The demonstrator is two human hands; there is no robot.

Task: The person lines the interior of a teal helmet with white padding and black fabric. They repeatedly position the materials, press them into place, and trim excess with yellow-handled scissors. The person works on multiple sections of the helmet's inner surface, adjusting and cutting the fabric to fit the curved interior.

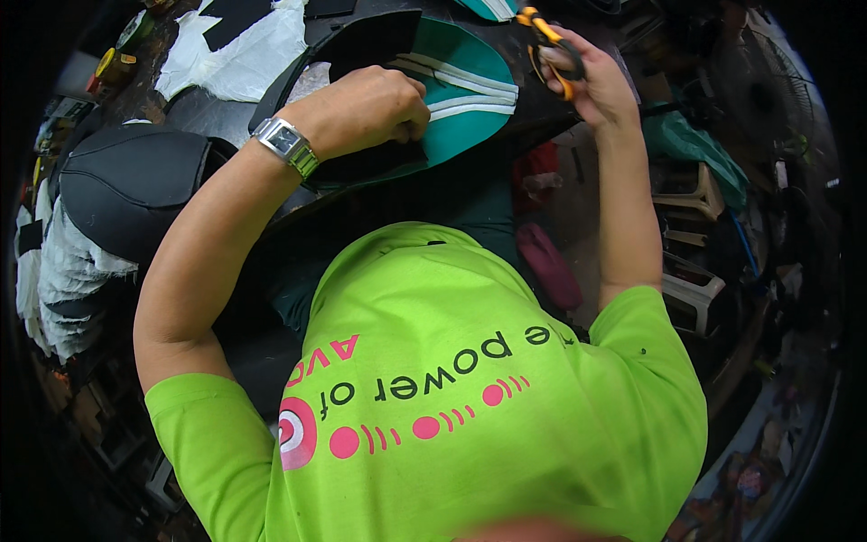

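Note:
A curved sewn piece with a teal lining (474, 68), white seam tapes and a black part lies at the front edge of the dark table. My left hand (370, 113), a metal watch on its wrist, rests on the black part with its fingers curled and pinching there; the fingertips are partly hidden. To the right of the piece, my right hand (591, 81) is raised, holding scissors (545, 41) with orange and black handles. They are apart from the sewn piece, and their blades are hard to make out.
A black domed sewn piece (131, 185) sits at the left above a stack of white-edged pieces (77, 275). White cloth scraps (239, 54) lie on the table (203, 113). Small jars (113, 68) stand far left. A fan (763, 86) and a plastic stool (691, 289) are right.

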